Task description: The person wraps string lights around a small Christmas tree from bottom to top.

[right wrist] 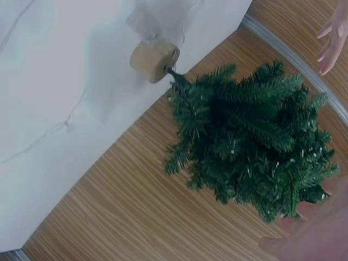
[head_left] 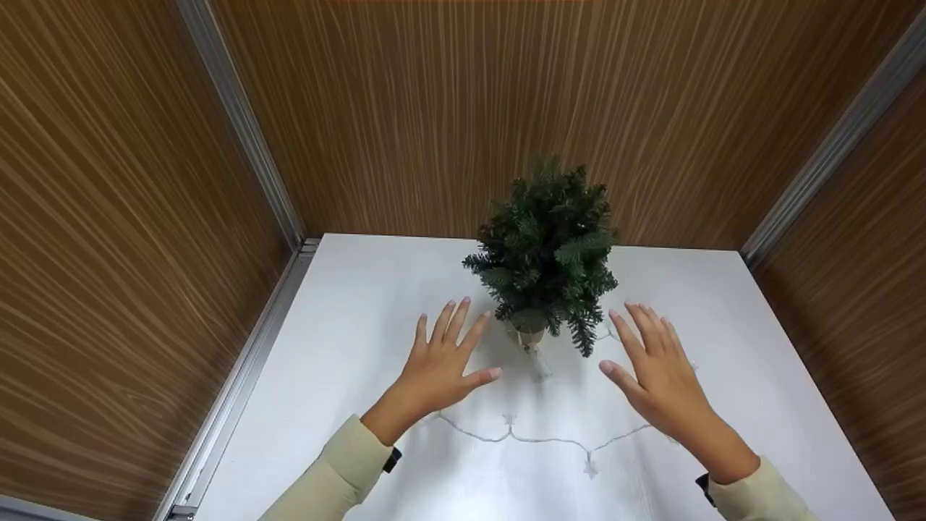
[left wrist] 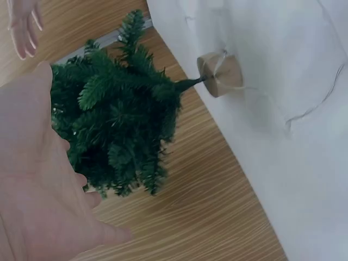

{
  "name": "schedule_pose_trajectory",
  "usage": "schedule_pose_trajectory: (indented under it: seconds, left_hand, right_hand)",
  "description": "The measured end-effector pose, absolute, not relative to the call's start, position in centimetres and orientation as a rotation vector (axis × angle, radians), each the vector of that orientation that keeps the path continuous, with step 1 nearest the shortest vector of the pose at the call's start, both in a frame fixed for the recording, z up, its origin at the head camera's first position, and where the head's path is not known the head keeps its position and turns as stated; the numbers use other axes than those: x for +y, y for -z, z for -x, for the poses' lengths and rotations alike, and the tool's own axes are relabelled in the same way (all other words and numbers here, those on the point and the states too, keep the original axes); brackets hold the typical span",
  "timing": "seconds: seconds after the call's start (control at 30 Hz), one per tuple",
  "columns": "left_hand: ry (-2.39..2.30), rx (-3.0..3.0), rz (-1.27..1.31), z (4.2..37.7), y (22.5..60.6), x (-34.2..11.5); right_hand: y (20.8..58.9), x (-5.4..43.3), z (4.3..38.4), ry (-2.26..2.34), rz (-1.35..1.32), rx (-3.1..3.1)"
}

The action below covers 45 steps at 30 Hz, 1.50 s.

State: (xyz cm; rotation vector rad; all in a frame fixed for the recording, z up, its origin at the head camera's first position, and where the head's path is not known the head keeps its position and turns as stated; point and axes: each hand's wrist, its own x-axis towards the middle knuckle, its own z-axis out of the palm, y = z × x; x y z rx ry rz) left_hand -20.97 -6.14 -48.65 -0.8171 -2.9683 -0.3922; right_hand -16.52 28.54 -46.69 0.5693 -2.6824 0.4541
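A small artificial Christmas tree (head_left: 546,250) stands on the white table, its round wooden base (left wrist: 220,74) showing in both wrist views. To its left, my left hand (head_left: 438,369) is held with fingers spread and straight, holding nothing. On the other side my right hand (head_left: 662,376) has its fingers extended, thumb apart, also holding nothing. A thin string of lights (head_left: 550,440) with star-shaped pieces lies across the table in front of the tree. Close to the base is a small clear piece (right wrist: 144,23) joined to the string.
The white table (head_left: 347,311) is bounded by wood-grain panels (head_left: 405,123) at the back and both sides. Grey metal rails (head_left: 246,119) run along the corners and the table's left edge.
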Motion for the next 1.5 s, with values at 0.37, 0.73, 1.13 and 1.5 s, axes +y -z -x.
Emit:
schedule_pose_trajectory:
  seconds: [0.37, 0.73, 1.13, 1.5]
  left_hand:
    - [0.516, -2.991, 0.808, 20.3, 52.2, -5.6]
    - [0.681, -2.999, 0.744, 19.4, 56.1, -5.8]
    - [0.667, -3.012, 0.739, 19.3, 59.9, -5.9]
    - [0.411, -2.952, 0.732, 19.6, 62.9, -6.0]
  right_hand:
    - [49.8, 26.1, 15.6, -0.721, -0.52, -2.682]
    - [54.8, 22.6, 14.3, -1.05, -0.498, -2.65]
    - [59.5, 19.8, 14.8, -1.168, -0.443, -2.823]
    - [63.5, 17.5, 16.3, -1.13, -0.612, -2.858]
